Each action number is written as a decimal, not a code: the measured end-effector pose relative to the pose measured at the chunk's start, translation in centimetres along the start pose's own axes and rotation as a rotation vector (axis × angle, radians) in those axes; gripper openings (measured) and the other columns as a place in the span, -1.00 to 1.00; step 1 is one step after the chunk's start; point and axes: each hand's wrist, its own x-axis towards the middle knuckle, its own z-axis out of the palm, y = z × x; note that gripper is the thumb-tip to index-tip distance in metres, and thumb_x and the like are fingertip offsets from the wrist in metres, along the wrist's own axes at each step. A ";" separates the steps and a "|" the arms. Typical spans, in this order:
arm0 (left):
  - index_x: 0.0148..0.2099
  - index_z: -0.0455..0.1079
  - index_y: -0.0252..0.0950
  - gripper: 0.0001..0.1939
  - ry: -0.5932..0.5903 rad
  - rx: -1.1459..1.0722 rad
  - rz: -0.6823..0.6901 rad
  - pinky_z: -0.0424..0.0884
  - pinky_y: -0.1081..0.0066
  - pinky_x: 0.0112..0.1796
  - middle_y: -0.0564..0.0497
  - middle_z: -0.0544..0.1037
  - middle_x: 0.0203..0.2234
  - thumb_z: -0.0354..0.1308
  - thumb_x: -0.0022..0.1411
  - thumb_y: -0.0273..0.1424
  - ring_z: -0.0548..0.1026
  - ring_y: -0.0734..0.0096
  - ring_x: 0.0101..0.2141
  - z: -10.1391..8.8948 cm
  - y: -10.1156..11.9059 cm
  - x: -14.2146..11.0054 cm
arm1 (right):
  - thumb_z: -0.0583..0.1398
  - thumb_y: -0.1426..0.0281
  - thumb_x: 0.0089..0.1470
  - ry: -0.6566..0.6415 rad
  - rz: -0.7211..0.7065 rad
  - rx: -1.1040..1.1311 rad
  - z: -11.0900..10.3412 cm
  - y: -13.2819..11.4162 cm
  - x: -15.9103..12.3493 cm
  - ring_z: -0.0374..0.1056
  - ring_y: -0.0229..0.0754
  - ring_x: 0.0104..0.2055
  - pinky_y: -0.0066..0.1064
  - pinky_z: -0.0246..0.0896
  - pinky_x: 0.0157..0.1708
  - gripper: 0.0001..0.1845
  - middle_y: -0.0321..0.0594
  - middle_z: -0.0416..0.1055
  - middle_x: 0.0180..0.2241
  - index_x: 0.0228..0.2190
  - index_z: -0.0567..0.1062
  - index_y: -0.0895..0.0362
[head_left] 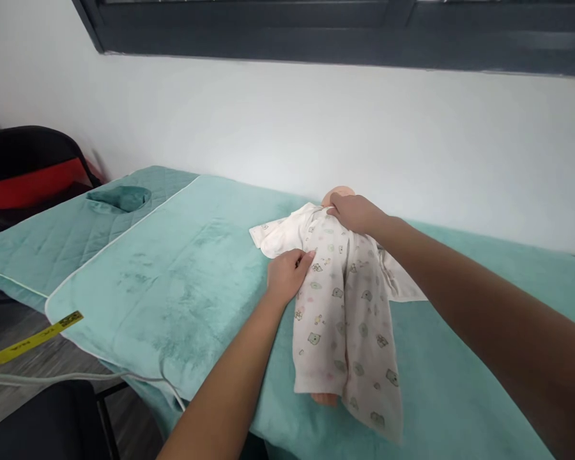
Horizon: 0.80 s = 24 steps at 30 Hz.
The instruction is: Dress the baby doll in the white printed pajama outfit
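The left hand [288,275] is pinching the side and the right hand [355,214] is gripping the neckline of the white, bear-printed cloth garment [328,313], which is covering a smooth, peach-coloured doll [341,191] on the teal plush-covered bed [172,275], uneven pulling possibly risking bunched, misaligned panels.

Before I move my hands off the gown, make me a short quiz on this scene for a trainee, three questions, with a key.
1. Fill in the blank: the cover under the gown is ____ in colour.
2. Which hand is nearer the doll's head?
3. True or false: the gown is plain, with no print on it.

Key:
1. Teal.
2. The right hand; the left hand is lower, at the gown's side.
3. False; small figures are printed on it.
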 end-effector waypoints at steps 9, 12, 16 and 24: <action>-0.58 0.22 -0.25 -0.44 0.013 -0.013 -0.015 0.01 0.40 -0.47 0.09 0.36 -0.65 -0.14 0.35 -0.01 0.28 0.42 -0.53 0.5 -0.3 0.2 | 0.10 0.37 0.17 0.001 0.150 0.000 0.9 -0.9 2.0 0.38 0.05 -0.18 -0.24 0.17 -0.26 -0.76 0.06 0.48 -0.16 -0.15 0.45 0.17; -0.60 0.17 -0.25 -0.44 0.011 -0.025 -0.011 0.01 0.40 -0.48 0.10 0.31 -0.68 -0.14 0.34 -0.03 0.27 0.43 -0.54 0.5 -0.4 0.2 | 0.09 0.27 0.19 -0.031 0.089 0.060 1.0 -0.6 2.3 0.38 -0.03 -0.19 -0.29 0.18 -0.26 -0.77 -0.07 0.50 -0.18 -0.26 0.50 0.12; -0.60 0.14 -0.25 -0.46 0.013 -0.049 0.005 0.02 0.40 -0.48 0.09 0.30 -0.67 -0.12 0.35 -0.06 0.26 0.43 -0.53 0.5 -0.5 0.2 | 0.20 0.13 0.08 -0.098 0.019 0.135 0.9 -0.8 2.7 0.38 -0.08 -0.23 -0.33 0.19 -0.26 -0.72 -0.16 0.52 -0.24 -0.37 0.51 0.08; -0.57 0.05 -0.25 -0.52 0.088 -0.146 0.060 0.07 0.41 -0.45 0.10 0.24 -0.64 -0.10 0.35 -0.14 0.22 0.47 -0.52 0.5 -0.5 -0.2 | 0.27 0.38 0.02 -0.162 0.054 0.096 1.1 -3.9 4.0 0.42 0.03 -0.24 -0.25 0.21 -0.24 -0.92 -0.03 0.53 -0.30 -0.41 0.56 0.14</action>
